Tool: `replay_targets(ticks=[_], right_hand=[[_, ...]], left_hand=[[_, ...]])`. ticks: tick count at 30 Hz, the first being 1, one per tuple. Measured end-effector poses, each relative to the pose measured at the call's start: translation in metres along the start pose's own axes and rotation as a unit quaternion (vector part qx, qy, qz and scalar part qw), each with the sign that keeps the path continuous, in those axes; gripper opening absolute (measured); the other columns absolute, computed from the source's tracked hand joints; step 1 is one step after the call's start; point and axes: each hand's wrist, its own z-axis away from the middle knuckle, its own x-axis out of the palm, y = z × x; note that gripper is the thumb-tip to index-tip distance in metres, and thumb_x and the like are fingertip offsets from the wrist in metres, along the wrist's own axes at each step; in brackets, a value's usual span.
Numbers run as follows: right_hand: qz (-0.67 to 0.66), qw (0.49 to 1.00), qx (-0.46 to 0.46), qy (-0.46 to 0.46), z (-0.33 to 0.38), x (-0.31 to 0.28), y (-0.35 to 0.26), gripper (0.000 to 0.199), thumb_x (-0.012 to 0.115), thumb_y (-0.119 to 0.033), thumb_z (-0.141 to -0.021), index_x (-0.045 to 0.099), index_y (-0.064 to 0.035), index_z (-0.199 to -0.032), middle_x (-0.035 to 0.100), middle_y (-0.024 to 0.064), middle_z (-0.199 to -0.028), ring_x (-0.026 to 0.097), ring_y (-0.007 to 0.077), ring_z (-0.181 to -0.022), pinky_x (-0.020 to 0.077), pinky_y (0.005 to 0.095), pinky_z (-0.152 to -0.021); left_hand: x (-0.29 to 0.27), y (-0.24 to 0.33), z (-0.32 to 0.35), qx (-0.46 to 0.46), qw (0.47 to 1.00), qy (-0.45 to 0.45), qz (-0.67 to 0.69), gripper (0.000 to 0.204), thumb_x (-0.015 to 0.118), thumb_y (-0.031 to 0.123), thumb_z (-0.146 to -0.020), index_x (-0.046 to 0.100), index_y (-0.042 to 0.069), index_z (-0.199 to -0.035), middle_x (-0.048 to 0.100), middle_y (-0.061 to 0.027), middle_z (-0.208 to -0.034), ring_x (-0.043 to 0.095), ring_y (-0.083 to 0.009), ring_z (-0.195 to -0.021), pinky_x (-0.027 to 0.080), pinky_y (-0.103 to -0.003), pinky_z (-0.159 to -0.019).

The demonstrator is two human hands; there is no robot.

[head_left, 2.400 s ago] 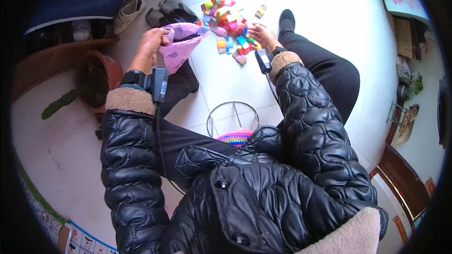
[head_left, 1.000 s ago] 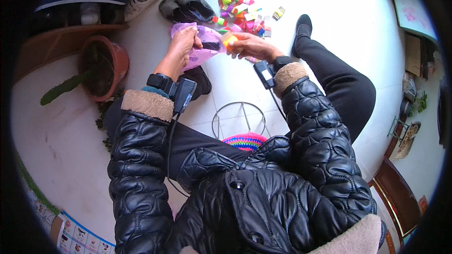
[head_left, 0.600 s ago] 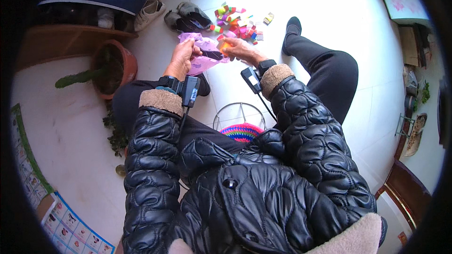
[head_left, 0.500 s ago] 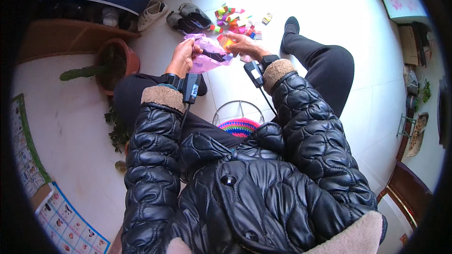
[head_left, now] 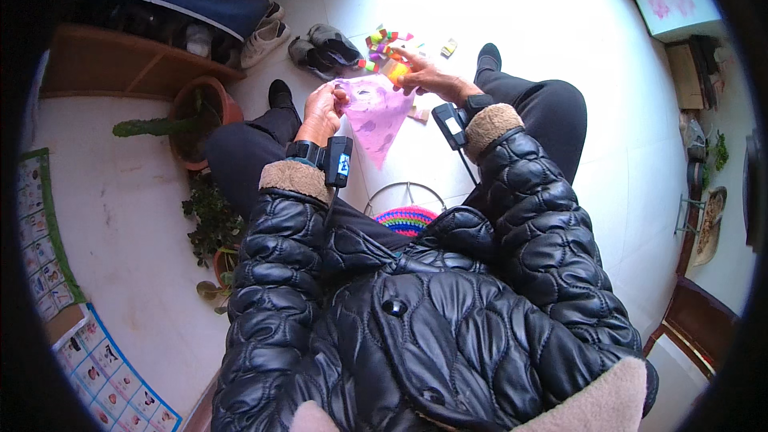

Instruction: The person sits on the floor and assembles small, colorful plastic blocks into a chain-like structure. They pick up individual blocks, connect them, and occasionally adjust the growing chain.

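The left hand (head_left: 322, 110) is closed on the upper left edge of a pink bag (head_left: 374, 114), which hangs open between both hands above the floor. The right hand (head_left: 424, 76) is pinched on a small yellow-orange block (head_left: 394, 71), held at the bag's upper right corner, touching or just above its rim; which cannot be told. Each wrist carries a black strapped device.

Beyond the hands, a scatter of small coloured blocks (head_left: 382, 38) lies on the white tiled floor (head_left: 544, 24), with one stray piece (head_left: 449, 48) set apart to the right. A pair of dark shoes (head_left: 324, 46) sits just left of the scatter, and a light shoe (head_left: 264, 36) further left beside a wooden shelf (head_left: 120, 68). A terracotta pot (head_left: 196, 116) holding a cactus stands near the left knee. A wire frame (head_left: 406, 192) and a striped crocheted piece (head_left: 408, 220) lie between the legs, below the bag. The black quilted jacket hides the lower floor.
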Motion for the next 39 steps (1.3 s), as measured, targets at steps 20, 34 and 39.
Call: replay_targets(ticks=[20, 34, 39], right_hand=[[0.190, 0.979, 0.065, -0.041, -0.076, 0.050, 0.032, 0.018, 0.057, -0.013, -0.083, 0.060, 0.0039, -0.089, 0.062, 0.0088, -0.074, 0.061, 0.0146, -0.066, 0.0510, 0.0247, -0.061], [0.303, 0.949, 0.077, -0.025, -0.089, 0.032, 0.073, 0.021, 0.057, -0.014, -0.084, 0.064, -0.0002, -0.098, 0.065, 0.0077, -0.078, 0.063, 0.0148, -0.069, 0.0520, 0.0271, -0.062], [0.284, 0.933, 0.031, 0.221, -0.102, 0.016, 0.074, 0.027, 0.048, -0.021, -0.087, 0.064, -0.0012, -0.097, 0.066, 0.0127, -0.086, 0.063, 0.0203, -0.076, 0.0494, 0.0315, -0.071]], left_hand=[[-0.021, -0.038, 0.024, 0.022, 0.993, -0.077, -0.090, 0.021, 0.037, 0.019, -0.095, 0.046, 0.003, -0.106, 0.056, -0.0067, -0.066, 0.051, -0.0105, -0.048, 0.045, -0.021, -0.047], [-0.021, -0.037, 0.021, 0.041, 0.992, -0.076, -0.089, 0.029, 0.034, 0.019, -0.096, 0.041, -0.001, -0.115, 0.056, -0.0064, -0.064, 0.050, -0.0098, -0.047, 0.045, -0.021, -0.047], [-0.024, -0.040, 0.031, 0.014, 0.989, -0.071, -0.133, 0.025, 0.037, 0.021, -0.096, 0.044, 0.002, -0.111, 0.055, -0.0052, -0.063, 0.050, -0.0094, -0.045, 0.043, -0.021, -0.044]])
